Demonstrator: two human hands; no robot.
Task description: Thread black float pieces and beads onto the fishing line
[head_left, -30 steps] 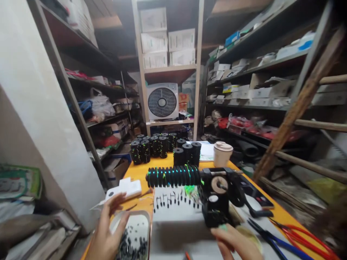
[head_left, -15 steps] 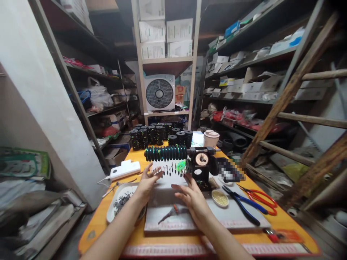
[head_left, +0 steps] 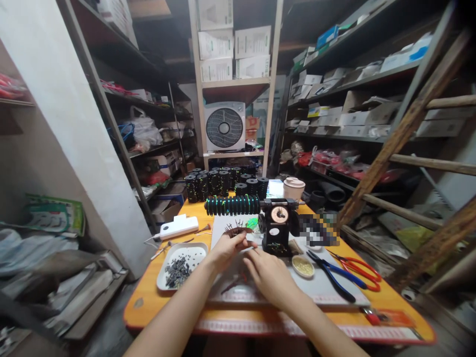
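Observation:
My left hand [head_left: 234, 244] is closed in a pinch on a curved brownish strip [head_left: 233, 231] with several thin dark pieces standing up from it. Close by on the right, my right hand [head_left: 267, 273] has its fingers bent together near the left fingertips; what they hold is too small to make out. Beyond both hands stands a black winding machine [head_left: 275, 233], with a row of black ribbed spools [head_left: 232, 206] wound with green line on its shaft. A bright green bundle [head_left: 252, 223] lies just behind the left fingertips.
A white tray [head_left: 204, 246] of small dark pieces sits left. To the right lie a small dish [head_left: 303, 267] of yellowish bits, blue-handled pliers [head_left: 334, 280] and red-handled scissors [head_left: 357, 270]. Black spools [head_left: 208, 184], a lidded cup [head_left: 293, 188] and a white power strip [head_left: 179, 226] stand farther back.
My hands have come together; the row of dark pieces that hung between them is now bunched at my left fingers. The camera view has shifted slightly left.

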